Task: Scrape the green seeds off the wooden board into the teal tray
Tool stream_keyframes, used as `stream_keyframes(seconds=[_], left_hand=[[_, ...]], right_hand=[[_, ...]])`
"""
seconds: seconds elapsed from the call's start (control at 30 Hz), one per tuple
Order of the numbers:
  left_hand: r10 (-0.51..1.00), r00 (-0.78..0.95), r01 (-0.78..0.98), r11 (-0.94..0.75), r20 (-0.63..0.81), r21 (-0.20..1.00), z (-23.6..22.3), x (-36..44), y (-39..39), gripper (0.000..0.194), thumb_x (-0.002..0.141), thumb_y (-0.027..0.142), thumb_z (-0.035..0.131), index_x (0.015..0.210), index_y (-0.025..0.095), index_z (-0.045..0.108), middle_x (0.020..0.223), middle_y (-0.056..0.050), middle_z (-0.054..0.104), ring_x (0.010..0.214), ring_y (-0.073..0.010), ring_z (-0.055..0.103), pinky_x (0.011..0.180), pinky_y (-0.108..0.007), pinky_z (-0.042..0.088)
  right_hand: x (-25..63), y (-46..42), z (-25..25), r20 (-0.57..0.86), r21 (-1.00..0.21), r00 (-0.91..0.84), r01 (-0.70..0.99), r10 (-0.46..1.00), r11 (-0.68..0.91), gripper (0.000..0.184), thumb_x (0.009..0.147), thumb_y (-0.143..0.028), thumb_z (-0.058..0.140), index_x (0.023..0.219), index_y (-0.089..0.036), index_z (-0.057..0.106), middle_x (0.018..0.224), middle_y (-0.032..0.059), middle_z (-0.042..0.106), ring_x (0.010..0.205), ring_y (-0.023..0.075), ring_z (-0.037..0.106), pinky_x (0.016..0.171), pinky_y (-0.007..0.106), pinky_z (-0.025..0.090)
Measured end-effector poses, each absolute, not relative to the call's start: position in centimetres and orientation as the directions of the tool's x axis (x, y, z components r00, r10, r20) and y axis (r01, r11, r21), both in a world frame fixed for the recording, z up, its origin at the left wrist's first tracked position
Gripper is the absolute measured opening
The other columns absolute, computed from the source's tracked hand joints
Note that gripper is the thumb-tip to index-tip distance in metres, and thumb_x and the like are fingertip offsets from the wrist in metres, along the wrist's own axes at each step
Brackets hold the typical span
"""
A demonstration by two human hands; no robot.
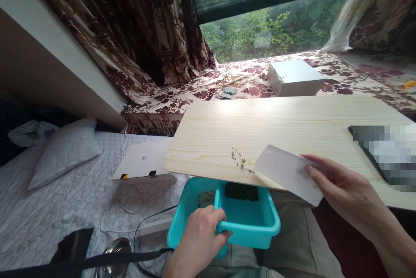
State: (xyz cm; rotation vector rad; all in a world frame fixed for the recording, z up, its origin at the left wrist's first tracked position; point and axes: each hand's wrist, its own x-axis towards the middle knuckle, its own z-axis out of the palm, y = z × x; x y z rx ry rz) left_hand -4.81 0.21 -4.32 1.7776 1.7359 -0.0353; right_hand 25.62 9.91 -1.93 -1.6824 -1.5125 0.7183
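My left hand [202, 235] grips the near rim of a turquoise two-compartment bin [250, 221], which sits below the table's edge over my lap. Dark green beans [242, 191] lie at the far end of its right compartment. A few more rest on a pale patch in the left one. My right hand [341, 187] is closed on a white plastic scraper [286, 169], tilted with its left edge at the tabletop. Just left of the scraper, small greenish beans [238, 159] are scattered on the wooden table [276, 126] near its front edge.
A tablet-like device [370, 143], partly blurred out, lies at the table's right. White boxes stand on the windowsill [297, 79] and the bed [143, 161]. Lower left are a metal bowl [115, 256], cables and a black strap [97, 260]. Patterned curtains [146, 22] frame the window.
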Motion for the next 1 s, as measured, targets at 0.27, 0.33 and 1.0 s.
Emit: stream_keyframes(seconds=[0.27, 0.33, 1.0], left_hand=[[0.884, 0.129, 0.912, 0.072, -0.449, 0.404, -4.3, -4.5, 0.2, 0.011, 0.089, 0.021, 0.077, 0.090, 0.026, 0.067, 0.095, 0.003, 0.069, 0.094, -0.0192, 0.065, 0.078, -0.028, 0.038], [0.884, 0.133, 0.914, 0.066, -0.449, 0.401, -4.4, -4.5, 0.2, 0.010, 0.089, 0.021, 0.077, 0.090, 0.026, 0.067, 0.095, 0.003, 0.069, 0.094, -0.0194, 0.065, 0.077, -0.028, 0.038], [0.876, 0.127, 0.918, 0.075, -0.466, 0.390, -3.8, -4.4, 0.3, 0.010, 0.089, 0.020, 0.076, 0.093, 0.026, 0.068, 0.096, 0.002, 0.070, 0.096, -0.0201, 0.065, 0.079, -0.028, 0.039]], right_hand=[[25.5, 10.2, -2.7, 0.055, -0.824, 0.106, 0.567, 0.993, -0.015, 0.045, 0.079, -0.053, 0.063, 0.106, -0.022, 0.081, 0.079, 0.0061, 0.079, 0.058, 0.0216, 0.068, 0.049, 0.033, 0.055], [25.3, 10.2, -2.4, 0.070, -0.823, 0.104, 0.568, 0.992, -0.001, 0.045, 0.078, -0.053, 0.062, 0.104, -0.021, 0.081, 0.080, 0.0064, 0.079, 0.059, 0.0218, 0.068, 0.051, 0.034, 0.056], [24.6, 10.2, -1.5, 0.101, -0.814, 0.037, 0.578, 0.994, 0.061, 0.038, 0.081, -0.047, 0.061, 0.103, -0.022, 0.080, 0.077, 0.0049, 0.079, 0.057, 0.0205, 0.067, 0.053, 0.034, 0.056]])
